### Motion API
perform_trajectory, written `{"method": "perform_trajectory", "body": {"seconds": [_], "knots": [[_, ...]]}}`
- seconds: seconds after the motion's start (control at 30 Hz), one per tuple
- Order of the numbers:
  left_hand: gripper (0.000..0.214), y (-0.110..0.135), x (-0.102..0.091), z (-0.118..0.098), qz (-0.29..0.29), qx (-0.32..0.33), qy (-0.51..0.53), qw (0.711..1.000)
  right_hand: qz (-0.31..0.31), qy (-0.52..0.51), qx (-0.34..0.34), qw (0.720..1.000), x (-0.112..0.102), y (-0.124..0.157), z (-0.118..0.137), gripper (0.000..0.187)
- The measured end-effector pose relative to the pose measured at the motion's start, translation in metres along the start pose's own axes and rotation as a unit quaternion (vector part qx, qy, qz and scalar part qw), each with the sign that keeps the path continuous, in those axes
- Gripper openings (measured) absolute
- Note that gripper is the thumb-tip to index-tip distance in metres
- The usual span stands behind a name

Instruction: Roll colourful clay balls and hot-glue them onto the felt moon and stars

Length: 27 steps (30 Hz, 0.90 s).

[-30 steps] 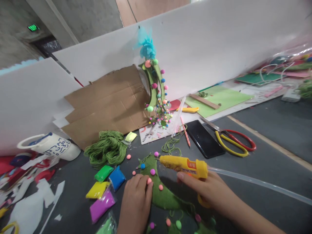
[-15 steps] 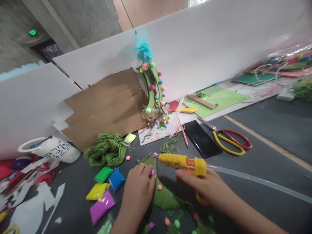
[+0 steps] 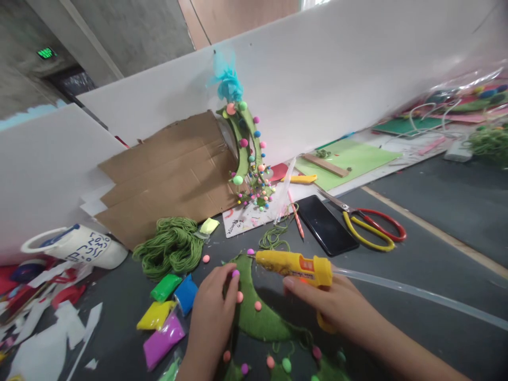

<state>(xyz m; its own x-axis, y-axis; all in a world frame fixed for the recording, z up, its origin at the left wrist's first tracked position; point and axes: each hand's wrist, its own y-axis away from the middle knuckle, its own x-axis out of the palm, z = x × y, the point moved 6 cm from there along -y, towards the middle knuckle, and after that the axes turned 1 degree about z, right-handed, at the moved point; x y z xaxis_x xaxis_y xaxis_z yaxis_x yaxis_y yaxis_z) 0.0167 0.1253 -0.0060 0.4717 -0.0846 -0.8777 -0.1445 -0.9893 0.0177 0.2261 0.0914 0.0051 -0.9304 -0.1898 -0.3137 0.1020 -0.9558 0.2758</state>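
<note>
My right hand (image 3: 337, 307) grips a yellow glue gun (image 3: 296, 264), its nozzle pointing left over a curved green felt piece (image 3: 257, 320) on the dark table. A clear glue stick (image 3: 416, 292) trails from the gun's back to the right. My left hand (image 3: 212, 312) rests on the felt's left edge, fingertips pinching a small purple ball (image 3: 235, 273). Pink balls (image 3: 257, 305) dot the felt close by. A finished green felt ornament (image 3: 244, 148) with coloured balls and a teal tuft stands upright at the back.
Green yarn (image 3: 170, 248) and coloured clay packets (image 3: 169, 304) lie left of my hand. A black phone (image 3: 325, 225), scissors (image 3: 369, 227) and a pink pencil (image 3: 295, 214) lie behind the gun. Cardboard (image 3: 170, 174) leans on white boards. A white mug (image 3: 79, 246) lies at left.
My left hand has slid up along the felt edge and now pinches a purple ball at its fingertips. The glue gun has shifted slightly left.
</note>
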Motion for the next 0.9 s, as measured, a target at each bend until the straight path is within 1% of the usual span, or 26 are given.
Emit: {"method": "perform_trajectory", "body": {"seconds": [0.03, 0.07, 0.1, 0.13, 0.17, 0.2, 0.23, 0.27, 0.3, 0.37, 0.5, 0.57, 0.6, 0.7, 0.77, 0.9], "knots": [[0.027, 0.003, -0.005, 0.007, -0.006, -0.034, 0.063, 0.997, 0.005, -0.002, 0.004, 1.0, 0.001, 0.0, -0.002, 0.036], [0.027, 0.007, -0.009, 0.014, -0.01, -0.075, 0.15, 0.986, 0.008, -0.007, 0.008, 1.0, 0.002, 0.0, -0.004, 0.037], [0.028, 0.012, -0.012, 0.022, -0.01, -0.121, 0.251, 0.96, 0.011, -0.015, 0.013, 1.0, 0.002, 0.001, -0.006, 0.037], [0.029, 0.018, -0.012, 0.028, -0.004, -0.162, 0.354, 0.921, 0.015, -0.028, 0.018, 0.999, 0.004, 0.002, -0.007, 0.037], [0.029, 0.024, -0.012, 0.032, 0.002, -0.196, 0.444, 0.874, 0.02, -0.045, 0.025, 0.998, 0.006, 0.003, -0.007, 0.037], [0.028, 0.03, -0.013, 0.034, 0.006, -0.219, 0.509, 0.833, 0.031, -0.065, 0.03, 0.997, 0.008, 0.004, -0.007, 0.036], [0.027, 0.036, -0.013, 0.036, 0.006, -0.237, 0.555, 0.797, 0.043, -0.088, 0.034, 0.995, 0.012, 0.005, -0.007, 0.036], [0.027, 0.041, -0.012, 0.037, 0.006, -0.251, 0.587, 0.77, 0.054, -0.108, 0.035, 0.992, 0.015, 0.007, -0.007, 0.035], [0.026, 0.045, -0.011, 0.037, 0.005, -0.261, 0.608, 0.749, 0.065, -0.121, 0.032, 0.99, 0.02, 0.008, -0.007, 0.034], [0.024, 0.051, -0.006, 0.036, 0.016, -0.277, 0.633, 0.723, 0.065, -0.121, 0.023, 0.99, 0.026, 0.012, -0.01, 0.033], [0.021, 0.059, 0.01, 0.032, 0.062, -0.294, 0.661, 0.688, 0.051, -0.102, 0.019, 0.993, 0.037, 0.019, -0.021, 0.041], [0.023, 0.061, 0.015, 0.031, 0.074, -0.295, 0.67, 0.678, 0.057, -0.087, 0.002, 0.995, 0.041, 0.021, -0.018, 0.038], [0.024, 0.062, 0.016, 0.032, 0.077, -0.293, 0.673, 0.675, 0.061, -0.072, -0.015, 0.995, 0.042, 0.021, -0.013, 0.032], [0.023, 0.063, 0.015, 0.035, 0.074, -0.29, 0.675, 0.675, 0.062, -0.04, -0.07, 0.995, 0.043, 0.021, 0.003, 0.013], [0.021, 0.063, 0.012, 0.037, 0.064, -0.287, 0.672, 0.68, 0.063, -0.035, -0.076, 0.994, 0.043, 0.02, 0.007, 0.013], [0.019, 0.062, 0.011, 0.038, 0.062, -0.283, 0.669, 0.685, 0.059, -0.019, -0.067, 0.996, 0.046, 0.019, 0.001, 0.015]]}}
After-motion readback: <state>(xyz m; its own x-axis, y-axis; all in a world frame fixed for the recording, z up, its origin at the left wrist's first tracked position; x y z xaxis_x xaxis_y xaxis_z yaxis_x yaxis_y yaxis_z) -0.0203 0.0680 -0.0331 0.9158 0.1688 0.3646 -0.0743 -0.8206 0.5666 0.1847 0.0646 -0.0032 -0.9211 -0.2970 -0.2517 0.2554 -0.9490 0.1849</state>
